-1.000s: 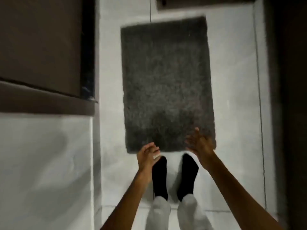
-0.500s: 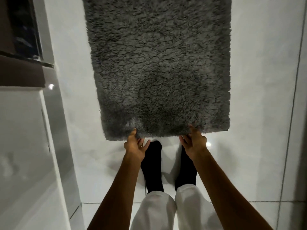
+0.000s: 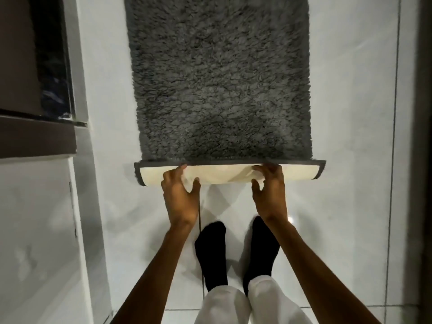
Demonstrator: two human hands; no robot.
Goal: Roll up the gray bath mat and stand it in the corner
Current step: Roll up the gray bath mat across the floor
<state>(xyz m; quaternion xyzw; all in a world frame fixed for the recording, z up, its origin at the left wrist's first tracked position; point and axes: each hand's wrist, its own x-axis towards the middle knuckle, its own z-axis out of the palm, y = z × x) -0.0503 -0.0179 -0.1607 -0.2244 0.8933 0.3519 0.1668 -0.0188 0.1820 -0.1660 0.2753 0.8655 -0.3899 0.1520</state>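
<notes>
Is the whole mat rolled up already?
No, only the near edge of the gray bath mat is folded over, showing its pale underside; the rest lies flat.

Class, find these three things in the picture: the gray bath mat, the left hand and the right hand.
gray bath mat (image 3: 219, 85): head view, on the shaggy top pile.
left hand (image 3: 180, 197): head view, on the back of the hand.
right hand (image 3: 270, 195): head view, on the back of the hand.

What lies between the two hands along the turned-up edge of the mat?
In the head view, only the bath mat's pale underside, creased, spans between the left hand and right hand; nothing else sits there.
</notes>
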